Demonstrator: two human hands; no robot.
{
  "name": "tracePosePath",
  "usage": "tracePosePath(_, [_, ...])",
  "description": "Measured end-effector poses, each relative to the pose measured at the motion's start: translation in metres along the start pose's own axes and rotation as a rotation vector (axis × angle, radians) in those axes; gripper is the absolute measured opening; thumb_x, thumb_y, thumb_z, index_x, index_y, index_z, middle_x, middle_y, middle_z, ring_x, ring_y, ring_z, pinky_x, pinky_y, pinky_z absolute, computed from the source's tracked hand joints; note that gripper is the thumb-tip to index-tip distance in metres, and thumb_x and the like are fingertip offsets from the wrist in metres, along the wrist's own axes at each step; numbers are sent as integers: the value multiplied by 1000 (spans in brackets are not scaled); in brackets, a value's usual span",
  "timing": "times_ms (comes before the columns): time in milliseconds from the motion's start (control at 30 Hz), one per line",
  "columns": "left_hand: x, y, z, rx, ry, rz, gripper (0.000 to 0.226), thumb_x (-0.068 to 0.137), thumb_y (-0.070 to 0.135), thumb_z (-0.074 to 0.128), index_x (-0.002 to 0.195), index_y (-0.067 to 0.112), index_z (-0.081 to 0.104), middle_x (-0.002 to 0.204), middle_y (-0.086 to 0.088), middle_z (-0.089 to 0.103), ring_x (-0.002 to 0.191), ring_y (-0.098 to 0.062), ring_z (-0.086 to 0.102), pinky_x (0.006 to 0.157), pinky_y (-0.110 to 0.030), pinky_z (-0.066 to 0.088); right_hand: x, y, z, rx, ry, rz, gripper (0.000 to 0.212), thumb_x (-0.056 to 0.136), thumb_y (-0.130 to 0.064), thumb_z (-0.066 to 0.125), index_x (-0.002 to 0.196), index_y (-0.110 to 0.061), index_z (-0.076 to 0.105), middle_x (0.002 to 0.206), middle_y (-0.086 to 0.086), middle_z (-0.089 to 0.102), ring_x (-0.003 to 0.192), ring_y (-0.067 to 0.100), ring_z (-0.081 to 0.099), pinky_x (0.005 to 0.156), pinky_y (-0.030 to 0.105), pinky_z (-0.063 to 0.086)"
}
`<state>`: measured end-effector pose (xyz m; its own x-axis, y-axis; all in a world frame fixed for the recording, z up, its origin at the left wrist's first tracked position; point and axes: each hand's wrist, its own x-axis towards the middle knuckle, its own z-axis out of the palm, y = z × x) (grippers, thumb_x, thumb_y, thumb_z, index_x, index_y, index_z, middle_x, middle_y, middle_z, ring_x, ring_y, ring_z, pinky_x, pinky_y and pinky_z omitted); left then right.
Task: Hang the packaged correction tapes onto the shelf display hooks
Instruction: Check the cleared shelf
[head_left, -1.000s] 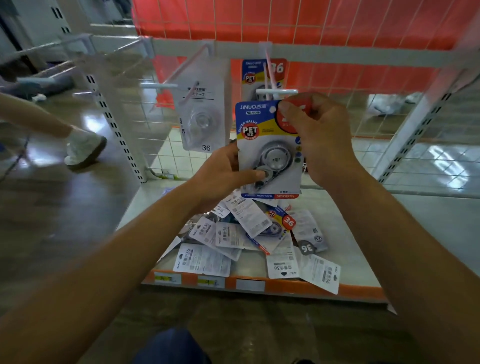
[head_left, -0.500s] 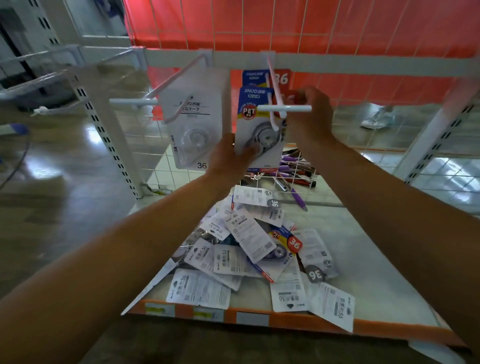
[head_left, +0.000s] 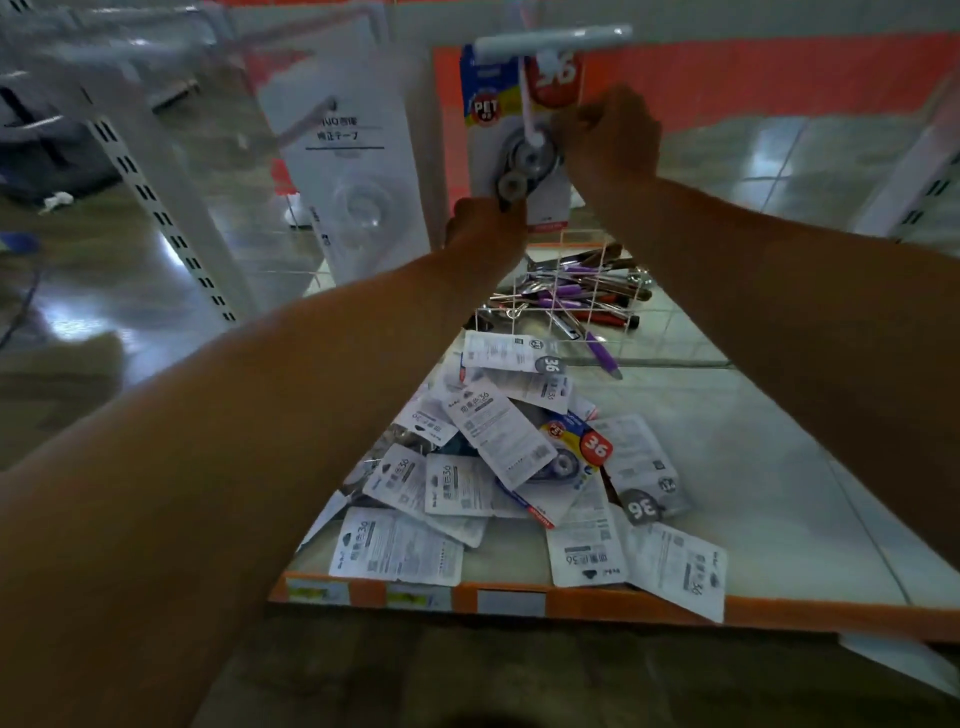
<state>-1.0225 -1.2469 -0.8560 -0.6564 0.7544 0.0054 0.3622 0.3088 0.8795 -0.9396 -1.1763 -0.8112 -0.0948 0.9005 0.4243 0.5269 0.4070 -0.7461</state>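
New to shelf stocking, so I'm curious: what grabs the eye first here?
The left hand and right hand hold a colourful pack at the hook, top centre. Below, a pile of loose packs lies on the shelf, with pens behind it.

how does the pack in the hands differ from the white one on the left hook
The held pack is blue and yellow with a red 36 badge; the white pack is plain with black lettering. The held pack is gripped by the left hand and right hand; the white pack hangs untouched. Both are blister cards.
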Motion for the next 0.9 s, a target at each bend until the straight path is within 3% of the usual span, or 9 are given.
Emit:
tracePosePath(100, [-20,-23,12,180,-73,-10,37,95,30,52,123,5,54,110,-10,65,87,-22,64,60,-16,44,-37,31,-1,-122,-106,1,35,93,-33,55,120,-10,55,124,6,60,116,23,54,84,25,36])
tracePosePath(167, [-36,-42,18,287,-159,-3,36,93,19,53,126,5,47,99,-7,61,72,-15,57,46,-15,44,-64,54,0,-181,-163,9,32,93,-29,54,120,-10,55,123,8,61,114,25,55,77,23,34])
tracePosePath(233, [-49,-65,33,422,-262,45,43,91,15,54,130,5,39,110,-10,58,90,-22,61,69,-27,56,-92,81,6,-233,-242,9,28,93,-22,53,117,-8,58,118,12,63,110,28,58,74,23,35])
tracePosePath(300, [-64,-89,48,593,-344,105,50,88,18,59,132,8,39,123,-15,54,110,-30,56,92,-40,51,-122,107,10,-267,-310,36,27,91,-18,56,115,-6,60,114,15,65,106,29,60,79,27,41])
tracePosePath(433, [-100,-135,69,876,-518,272,51,91,22,56,137,11,38,134,-14,46,125,-31,43,101,-39,40,-175,154,16,-378,-497,171,32,90,-17,57,119,-6,58,120,15,61,111,31,57,88,32,43])
tracePosePath(600, [-140,-179,86,911,-651,209,37,90,19,57,125,8,47,125,-15,53,115,-32,53,85,-38,45,-237,210,22,-481,-616,404,36,89,-20,55,121,-3,52,116,18,60,110,35,57,88,36,45])
tracePosePath(700, [-157,-197,94,873,-697,79,35,89,20,58,120,9,48,121,-14,56,109,-30,56,85,-36,49,-261,227,21,-595,-678,408,38,87,-21,57,118,0,52,118,19,58,113,35,54,96,40,45])
tracePosePath(800, [-169,-203,102,711,-717,-95,42,89,22,62,124,8,43,121,-12,55,106,-26,56,73,-29,45,-268,227,23,-614,-648,409,41,87,-18,57,122,1,50,124,19,54,116,32,51,99,41,44])
tracePosePath(900, [-178,-203,108,509,-668,-235,44,90,20,63,126,5,41,121,-12,55,110,-27,56,72,-28,43,-270,222,23,-455,-574,557,45,82,-13,62,123,1,48,123,20,52,111,32,55,91,40,51])
